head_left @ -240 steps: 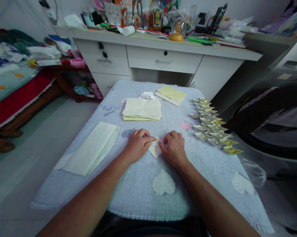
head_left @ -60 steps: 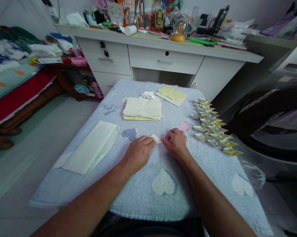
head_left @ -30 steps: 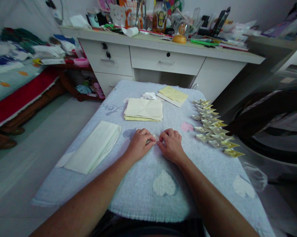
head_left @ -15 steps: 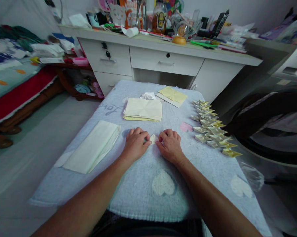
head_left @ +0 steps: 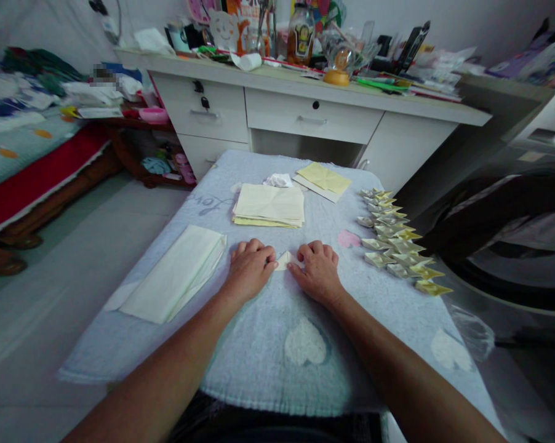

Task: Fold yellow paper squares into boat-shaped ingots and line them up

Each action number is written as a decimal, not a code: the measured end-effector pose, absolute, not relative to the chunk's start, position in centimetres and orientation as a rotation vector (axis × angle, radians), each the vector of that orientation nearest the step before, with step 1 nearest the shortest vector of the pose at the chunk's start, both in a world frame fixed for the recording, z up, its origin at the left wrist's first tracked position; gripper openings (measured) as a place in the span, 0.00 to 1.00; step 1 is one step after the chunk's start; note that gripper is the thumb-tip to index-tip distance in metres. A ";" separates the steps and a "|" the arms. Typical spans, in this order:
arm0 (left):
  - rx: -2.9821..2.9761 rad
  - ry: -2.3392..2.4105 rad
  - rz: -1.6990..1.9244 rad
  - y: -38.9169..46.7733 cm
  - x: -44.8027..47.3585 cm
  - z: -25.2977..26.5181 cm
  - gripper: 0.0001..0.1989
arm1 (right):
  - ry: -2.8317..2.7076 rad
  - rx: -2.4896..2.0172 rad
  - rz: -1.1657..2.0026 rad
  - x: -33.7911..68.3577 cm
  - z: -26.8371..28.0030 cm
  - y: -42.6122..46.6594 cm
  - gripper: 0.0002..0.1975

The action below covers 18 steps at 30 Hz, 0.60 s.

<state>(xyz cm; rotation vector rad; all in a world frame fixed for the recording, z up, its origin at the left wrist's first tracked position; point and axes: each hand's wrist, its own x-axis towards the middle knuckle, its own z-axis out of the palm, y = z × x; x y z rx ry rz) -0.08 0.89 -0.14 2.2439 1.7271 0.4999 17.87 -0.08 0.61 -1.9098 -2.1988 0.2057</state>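
Note:
A small folded piece of cream paper [head_left: 284, 261] lies on the cloth-covered table between my two hands, its peak pointing away from me. My left hand [head_left: 251, 266] has its curled fingers closed at the paper's left corner. On the other side, my right hand [head_left: 317, 268] pinches the right corner with thumb and fingers. Just beyond sits a stack of cream and yellow paper sheets [head_left: 269, 204]. Off to the right stand several folded paper boats [head_left: 395, 240] in rows.
A large folded pale sheet [head_left: 176, 274] lies at the left. Behind the stack are a crumpled white tissue [head_left: 279, 180] and yellow and white sheets [head_left: 322, 179]. A cluttered white desk [head_left: 314, 129] stands at the back, a washing machine [head_left: 512, 246] at the right.
My left hand has shifted slightly left, so more of the folded paper shows between the hands. My right hand has barely moved. The view has shifted a little.

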 end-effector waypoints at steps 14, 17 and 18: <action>2.286 1.760 0.466 0.6 0.3 -0.4 0.15 | -2.177 -1.879 0.202 17.7 0.5 -0.2 0.14; 2.260 1.764 0.455 0.7 0.3 -0.4 0.14 | -2.171 -1.874 0.211 17.7 0.5 -0.2 0.14; 2.256 1.764 0.450 0.7 0.3 -0.3 0.14 | -2.169 -1.871 0.210 17.8 0.5 -0.2 0.14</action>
